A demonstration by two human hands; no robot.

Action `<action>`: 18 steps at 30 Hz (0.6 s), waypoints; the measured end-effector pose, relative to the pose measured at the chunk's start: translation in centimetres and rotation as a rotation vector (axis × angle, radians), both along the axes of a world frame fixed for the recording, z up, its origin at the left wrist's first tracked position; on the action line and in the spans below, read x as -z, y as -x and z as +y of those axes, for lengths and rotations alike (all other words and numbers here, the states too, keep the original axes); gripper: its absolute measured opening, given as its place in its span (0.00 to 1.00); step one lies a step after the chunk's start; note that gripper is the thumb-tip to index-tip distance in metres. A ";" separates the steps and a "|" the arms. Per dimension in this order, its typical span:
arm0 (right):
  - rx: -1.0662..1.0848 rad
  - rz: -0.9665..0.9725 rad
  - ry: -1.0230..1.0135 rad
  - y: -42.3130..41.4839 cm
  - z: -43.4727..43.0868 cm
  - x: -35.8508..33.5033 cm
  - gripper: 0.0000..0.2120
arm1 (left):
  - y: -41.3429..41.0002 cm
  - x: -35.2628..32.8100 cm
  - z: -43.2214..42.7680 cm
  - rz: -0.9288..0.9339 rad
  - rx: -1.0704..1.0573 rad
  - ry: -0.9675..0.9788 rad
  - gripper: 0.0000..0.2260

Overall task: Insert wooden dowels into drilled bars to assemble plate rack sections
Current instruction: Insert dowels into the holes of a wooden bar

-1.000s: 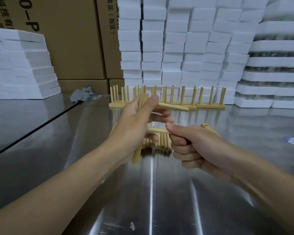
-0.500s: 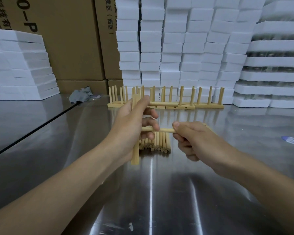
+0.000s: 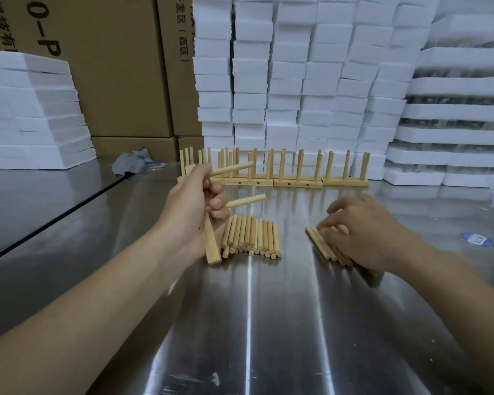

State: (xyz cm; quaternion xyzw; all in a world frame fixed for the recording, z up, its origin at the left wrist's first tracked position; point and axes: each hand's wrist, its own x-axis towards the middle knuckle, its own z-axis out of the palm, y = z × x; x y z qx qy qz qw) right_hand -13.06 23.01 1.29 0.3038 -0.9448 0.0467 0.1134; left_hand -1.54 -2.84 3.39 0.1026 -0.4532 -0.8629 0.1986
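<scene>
My left hand [image 3: 193,208] grips a drilled wooden bar [image 3: 211,246], held nearly upright above the table. Two dowels stick out of the bar to the right, an upper dowel [image 3: 234,168] and a lower dowel [image 3: 247,200]. Just right of the bar's lower end lies a pile of loose dowels [image 3: 251,238]. My right hand [image 3: 360,232] is blurred, with its fingers spread over a stack of wooden bars [image 3: 322,248] on the table at the right. Whether it grips a bar cannot be told.
Several finished rack sections [image 3: 297,173] stand in a row at the back of the steel table [image 3: 248,323]. White foam blocks [image 3: 311,81] and cardboard boxes [image 3: 111,67] are stacked behind. A grey rag [image 3: 131,163] lies at the back left, a blue sticker [image 3: 478,239] at the right.
My right hand has let go of the lower dowel, which now sits in the bar, and moved right and down onto the stack of bars. The left hand still holds the bar.
</scene>
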 end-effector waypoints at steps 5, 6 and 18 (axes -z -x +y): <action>-0.104 -0.108 0.129 -0.9 -0.8 0.1 0.13 | 0.4 0.2 -0.4 -0.009 -0.002 -0.024 0.15; -0.110 -0.099 0.167 -1.1 -1.0 0.1 0.13 | 0.4 0.2 -0.4 -0.012 0.000 -0.022 0.15; -0.059 -0.096 0.152 -3.2 -3.2 1.0 0.11 | 0.3 0.4 0.2 -0.044 0.001 0.011 0.15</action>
